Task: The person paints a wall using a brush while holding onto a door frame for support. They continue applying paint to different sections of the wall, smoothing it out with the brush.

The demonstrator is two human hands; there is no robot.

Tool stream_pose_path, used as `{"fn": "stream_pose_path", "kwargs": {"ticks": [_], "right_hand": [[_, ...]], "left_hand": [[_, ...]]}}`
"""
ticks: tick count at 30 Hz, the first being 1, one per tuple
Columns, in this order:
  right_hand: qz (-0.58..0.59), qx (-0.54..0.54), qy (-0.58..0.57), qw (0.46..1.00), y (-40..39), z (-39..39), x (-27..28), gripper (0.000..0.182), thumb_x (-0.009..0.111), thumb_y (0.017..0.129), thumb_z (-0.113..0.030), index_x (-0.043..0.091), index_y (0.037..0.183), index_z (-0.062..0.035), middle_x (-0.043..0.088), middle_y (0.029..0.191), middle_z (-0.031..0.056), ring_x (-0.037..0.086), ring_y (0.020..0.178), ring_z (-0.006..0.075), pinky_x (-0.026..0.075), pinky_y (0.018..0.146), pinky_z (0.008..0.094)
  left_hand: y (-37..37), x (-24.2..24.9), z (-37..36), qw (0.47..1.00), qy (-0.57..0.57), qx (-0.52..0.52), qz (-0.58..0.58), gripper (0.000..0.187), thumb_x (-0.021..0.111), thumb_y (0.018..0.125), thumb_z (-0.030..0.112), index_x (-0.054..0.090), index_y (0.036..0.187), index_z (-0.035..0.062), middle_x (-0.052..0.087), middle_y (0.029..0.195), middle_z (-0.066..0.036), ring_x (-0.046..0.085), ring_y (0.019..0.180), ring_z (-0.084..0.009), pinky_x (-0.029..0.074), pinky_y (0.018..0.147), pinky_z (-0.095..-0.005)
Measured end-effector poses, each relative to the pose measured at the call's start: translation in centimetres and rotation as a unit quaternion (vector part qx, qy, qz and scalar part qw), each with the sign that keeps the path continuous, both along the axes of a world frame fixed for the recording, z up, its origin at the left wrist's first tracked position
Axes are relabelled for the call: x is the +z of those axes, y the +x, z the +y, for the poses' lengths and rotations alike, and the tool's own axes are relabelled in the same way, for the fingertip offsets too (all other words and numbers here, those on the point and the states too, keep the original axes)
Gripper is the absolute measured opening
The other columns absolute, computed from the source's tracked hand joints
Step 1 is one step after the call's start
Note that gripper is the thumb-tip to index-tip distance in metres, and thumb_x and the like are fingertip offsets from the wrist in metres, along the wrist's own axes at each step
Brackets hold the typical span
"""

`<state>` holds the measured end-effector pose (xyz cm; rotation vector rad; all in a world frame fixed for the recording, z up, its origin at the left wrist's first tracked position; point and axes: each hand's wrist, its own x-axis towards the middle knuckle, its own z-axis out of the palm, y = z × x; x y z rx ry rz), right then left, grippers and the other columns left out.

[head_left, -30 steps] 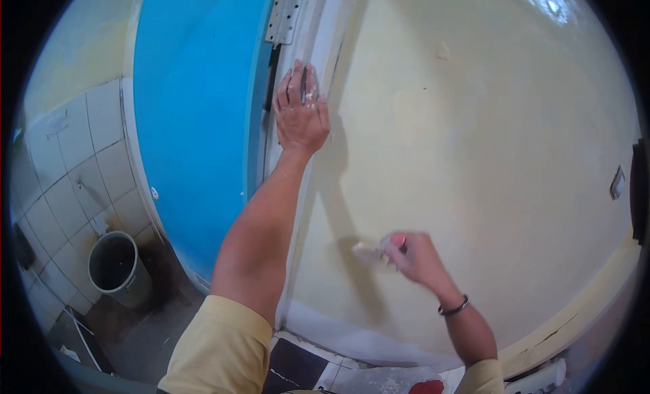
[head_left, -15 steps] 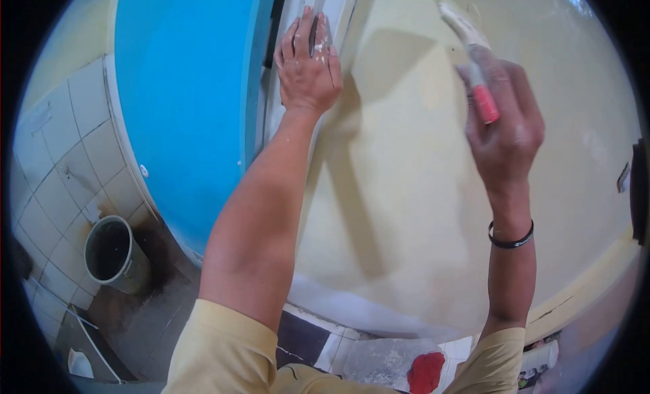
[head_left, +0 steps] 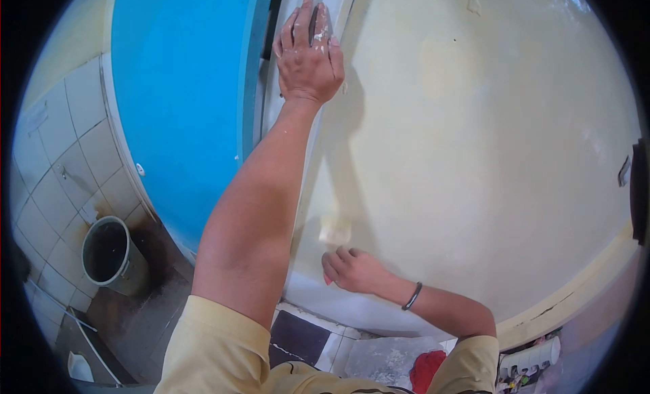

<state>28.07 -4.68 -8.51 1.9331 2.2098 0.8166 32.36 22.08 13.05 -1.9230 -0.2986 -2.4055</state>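
Note:
Flat against the white door frame (head_left: 288,79), my left hand (head_left: 310,62) has its fingers spread, with pale smears on them; a dark gap shows between two fingers. My right hand (head_left: 352,268) is low beside the frame, wrapped round the red handle (head_left: 328,279) of a brush or scraper. The tool's pale head (head_left: 335,230) is blurred and lies near the cream wall (head_left: 420,177). A dark band circles my right wrist.
A blue door (head_left: 183,109) stands left of the frame. Beyond it are a bucket (head_left: 135,275) and white tiles (head_left: 51,153). A red cloth (head_left: 426,368) lies on a grey sheet (head_left: 379,360) below, near small items (head_left: 525,377) at lower right.
My right hand has swung down and left from the upper right of the wall, carrying the red-handled tool. My left hand stays on the frame.

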Motion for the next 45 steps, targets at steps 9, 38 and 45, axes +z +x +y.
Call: {"fn": "stream_pose_path", "kwargs": {"ticks": [9, 38, 45], "right_hand": [[0.408, -0.105, 0.216, 0.881, 3.9, 2.8, 16.0, 0.015, 0.059, 0.092, -0.009, 0.069, 0.089, 0.0023, 0.068, 0.076, 0.017, 0.066, 0.066, 0.0219, 0.051, 0.065, 0.0352], [0.304, -0.042, 0.06, 0.95, 0.0, 2.3, -5.3, 0.013, 0.067, 0.087, -0.014, 0.066, 0.097, -0.0059, 0.059, 0.085, 0.0084, 0.062, 0.073, 0.0226, 0.048, 0.057, 0.0324], [0.476, -0.108, 0.33, 0.808, 3.2, 5.8, 8.1, 0.015, 0.064, 0.094, -0.013, 0.068, 0.09, 0.002, 0.062, 0.063, 0.0088, 0.059, 0.06, 0.0074, 0.048, 0.056, 0.0292]], "left_hand": [[-0.1, 0.1, -0.1, 1.0, 0.006, -0.014, -0.003, 0.056, 0.051, 0.09, 0.024, 0.052, 0.143, 0.0081, 0.038, 0.154, -0.008, 0.039, 0.136, -0.0301, 0.031, 0.111, -0.0469], [-1.2, 0.2, -0.2, 0.998, 0.001, -0.054, 0.017, 0.065, 0.052, 0.084, 0.025, 0.046, 0.145, 0.0031, 0.038, 0.153, -0.016, 0.039, 0.136, -0.036, 0.032, 0.113, -0.0497], [-1.4, 0.0, -0.4, 0.999, 0.008, -0.036, 0.018, 0.067, 0.052, 0.082, 0.027, 0.047, 0.144, 0.0021, 0.039, 0.151, -0.017, 0.041, 0.134, -0.0355, 0.033, 0.111, -0.0498]]}}
